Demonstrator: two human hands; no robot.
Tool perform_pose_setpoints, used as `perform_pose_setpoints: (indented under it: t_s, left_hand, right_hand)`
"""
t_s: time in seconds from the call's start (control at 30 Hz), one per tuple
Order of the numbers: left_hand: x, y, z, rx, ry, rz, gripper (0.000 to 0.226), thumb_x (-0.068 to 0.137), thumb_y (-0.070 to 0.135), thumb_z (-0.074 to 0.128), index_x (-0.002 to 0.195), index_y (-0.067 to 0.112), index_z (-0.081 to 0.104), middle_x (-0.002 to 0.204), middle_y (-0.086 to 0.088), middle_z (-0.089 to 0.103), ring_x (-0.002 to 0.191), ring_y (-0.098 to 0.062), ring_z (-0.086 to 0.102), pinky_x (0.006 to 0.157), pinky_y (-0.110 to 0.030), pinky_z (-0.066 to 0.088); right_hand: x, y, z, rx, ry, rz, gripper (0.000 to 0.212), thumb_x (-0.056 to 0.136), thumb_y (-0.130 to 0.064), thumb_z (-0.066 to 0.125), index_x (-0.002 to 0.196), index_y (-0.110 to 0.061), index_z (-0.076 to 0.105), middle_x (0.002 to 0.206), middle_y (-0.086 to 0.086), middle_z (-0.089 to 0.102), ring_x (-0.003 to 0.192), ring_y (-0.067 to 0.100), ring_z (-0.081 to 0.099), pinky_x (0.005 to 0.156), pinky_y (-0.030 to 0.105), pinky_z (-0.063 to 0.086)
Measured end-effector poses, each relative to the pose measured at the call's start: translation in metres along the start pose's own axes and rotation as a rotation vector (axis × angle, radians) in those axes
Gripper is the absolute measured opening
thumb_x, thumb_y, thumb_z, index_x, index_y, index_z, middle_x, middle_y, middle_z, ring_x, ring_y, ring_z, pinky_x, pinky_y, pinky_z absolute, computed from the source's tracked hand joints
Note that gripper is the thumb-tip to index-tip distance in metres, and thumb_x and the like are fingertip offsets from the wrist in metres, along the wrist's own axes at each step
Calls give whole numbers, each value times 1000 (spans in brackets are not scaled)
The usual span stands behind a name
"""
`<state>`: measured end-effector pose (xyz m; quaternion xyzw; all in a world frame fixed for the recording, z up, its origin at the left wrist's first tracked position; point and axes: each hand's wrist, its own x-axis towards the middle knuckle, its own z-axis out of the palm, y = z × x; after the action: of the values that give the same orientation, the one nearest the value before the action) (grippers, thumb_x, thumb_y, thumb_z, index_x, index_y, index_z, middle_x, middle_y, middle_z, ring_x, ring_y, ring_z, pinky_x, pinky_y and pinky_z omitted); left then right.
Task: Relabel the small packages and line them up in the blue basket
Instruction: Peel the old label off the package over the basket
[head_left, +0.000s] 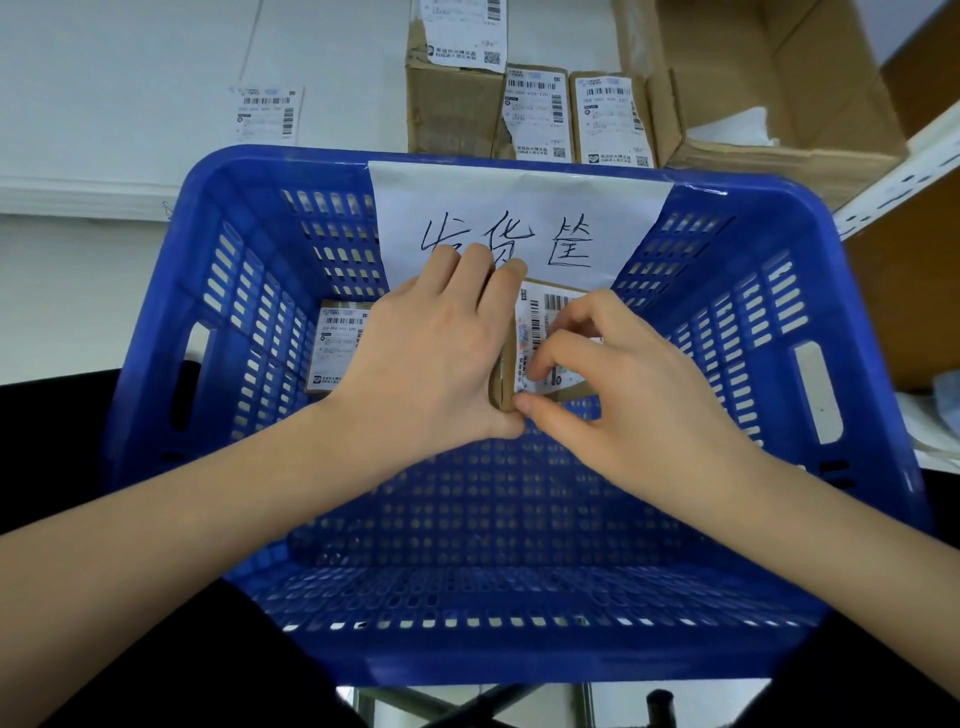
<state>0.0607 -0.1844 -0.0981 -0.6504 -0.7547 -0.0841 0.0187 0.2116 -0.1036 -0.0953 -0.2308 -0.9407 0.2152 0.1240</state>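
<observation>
A small labelled package (540, 343) sits inside the blue basket (779, 395), against its far wall; the left hand (436, 358) clasps its left side, the right hand (618, 389) pinches its label; another package (337, 343) lies beside them, far left corner.

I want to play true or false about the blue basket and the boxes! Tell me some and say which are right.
1. Both hands touch the same box. True: the left hand and right hand hold one labelled box inside the basket.
2. The basket is red. False: it is blue.
3. Another box lies in the basket, to the left. True.
4. The paper sign on the basket is blank. False: it has handwritten characters.
5. No boxes sit behind the basket. False: several labelled boxes stand there.
</observation>
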Motion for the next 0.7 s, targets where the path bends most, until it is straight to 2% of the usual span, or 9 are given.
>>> perform_pose_setpoints:
  t_s: [0.07,0.17,0.23,0.33,0.43,0.5,0.6,0.7]
  left_hand:
    - [1,0,0,-20,26,-4,88,49,55,76,115,-2,59,96,-14,60,81,-31,57,54,-28,37]
    - [1,3,-1,-26,65,10,72,66,50,54,114,-2,60,94,-13,60,79,-31,57,53,-29,36]
    - [1,5,-2,-19,78,22,68,67,43,43,114,-2,61,92,-13,60,78,-31,56,54,-28,32]
    - [1,6,-1,-8,91,33,66,67,38,38,114,-2,61,92,-13,61,79,-31,56,56,-27,30]
    - [2,6,-1,-30,102,26,65,67,40,40,113,-1,62,92,-12,61,78,-31,56,54,-26,28]
    - [4,4,-2,-75,104,13,71,65,49,45,113,0,61,93,-12,60,79,-30,56,50,-25,27]
    - [5,-1,-4,-134,66,-8,86,53,63,63,114,3,59,97,-10,59,84,-28,55,47,-25,31]
    - [6,-2,-4,-158,21,-34,95,42,58,81,115,3,58,99,-10,58,85,-29,55,48,-26,35]
  right_hand:
    - [-1,-3,3,-48,31,-40,28,82,-40,49,78,-15,61,87,1,52,78,22,53,53,39,49]
    - [1,-8,8,-143,17,-112,23,81,-29,43,71,-11,53,71,2,51,65,21,48,54,33,44]
    - [2,-10,10,-186,10,-150,16,79,-23,43,68,-12,47,65,2,50,59,21,46,52,27,36]
    - [3,-11,9,-228,-1,-180,13,76,-21,41,65,-13,43,60,2,49,55,19,45,52,24,26]
    - [5,-11,8,-219,10,-185,13,74,-21,41,63,-13,43,57,0,47,53,17,42,52,23,21]
    - [7,-10,6,-187,18,-169,15,73,-22,41,63,-12,45,56,-1,47,52,17,41,50,23,23]
    - [11,-7,1,-113,37,-124,18,73,-26,40,64,-11,47,56,-3,47,52,16,42,43,26,34]
    - [11,-4,-2,-68,35,-97,19,73,-29,41,65,-13,48,57,-6,46,53,15,42,42,31,41]
